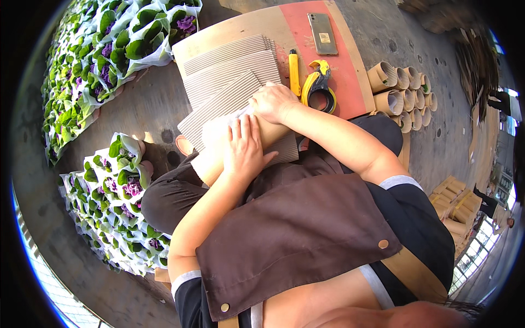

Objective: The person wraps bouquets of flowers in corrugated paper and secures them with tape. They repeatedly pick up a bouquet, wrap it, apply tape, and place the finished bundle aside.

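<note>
My left hand [244,148] lies palm down, fingers stretched, on a smooth tan cardboard roll [274,133] across my lap, holding it down. Curled over the far side of the roll, my right hand [274,101] grips it near its edge. A bit of white wrapping [242,113] shows between the hands; what is inside the roll is hidden. Beneath and beyond it lie several ribbed corrugated cardboard sheets [229,88], fanned out on a board [348,78]. To the right of my right hand are a yellow utility knife [294,74] and a yellow-and-black tape dispenser [319,88].
A smartphone [322,34] lies at the board's far end. Stacked cardboard tubes [404,92] stand to the right, with bundled rolls [457,201] farther back. White-wrapped purple-flowered plants [110,53] fill the far left; another group [119,205] sits beside my left knee.
</note>
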`<state>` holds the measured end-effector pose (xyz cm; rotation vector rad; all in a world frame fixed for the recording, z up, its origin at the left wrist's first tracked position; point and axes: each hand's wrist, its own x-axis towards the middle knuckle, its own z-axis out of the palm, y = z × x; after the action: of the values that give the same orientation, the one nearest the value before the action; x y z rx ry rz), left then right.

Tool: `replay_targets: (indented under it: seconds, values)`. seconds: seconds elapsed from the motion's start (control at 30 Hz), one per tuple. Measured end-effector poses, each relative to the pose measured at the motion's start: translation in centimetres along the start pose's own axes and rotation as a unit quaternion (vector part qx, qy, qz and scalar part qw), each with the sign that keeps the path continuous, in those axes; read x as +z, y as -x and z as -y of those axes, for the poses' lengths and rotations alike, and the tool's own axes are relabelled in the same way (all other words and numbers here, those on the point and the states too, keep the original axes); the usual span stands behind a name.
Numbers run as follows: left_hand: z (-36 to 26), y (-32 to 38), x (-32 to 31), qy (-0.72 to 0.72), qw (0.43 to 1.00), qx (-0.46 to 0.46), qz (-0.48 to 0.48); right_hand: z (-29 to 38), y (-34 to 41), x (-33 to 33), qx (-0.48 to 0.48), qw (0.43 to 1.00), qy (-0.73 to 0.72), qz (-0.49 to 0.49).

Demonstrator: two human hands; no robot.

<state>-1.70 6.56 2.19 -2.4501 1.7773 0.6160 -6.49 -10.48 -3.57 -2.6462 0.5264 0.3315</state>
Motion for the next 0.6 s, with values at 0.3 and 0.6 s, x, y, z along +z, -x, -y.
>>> replay_targets:
  seconds: [0.3,0.6]
  values:
    - [4.9,-3.8,-0.8,0.192,0.974,-0.024,0.118,-0.2,4.7,-0.8,-0.205,0.936,0.023,-0.284]
    - [14.9,-4.2,-0.1,0.212,0.938,-0.273,-0.010,0.2,-9.6,-2.4,-0.110,0.974,0.088,-0.179]
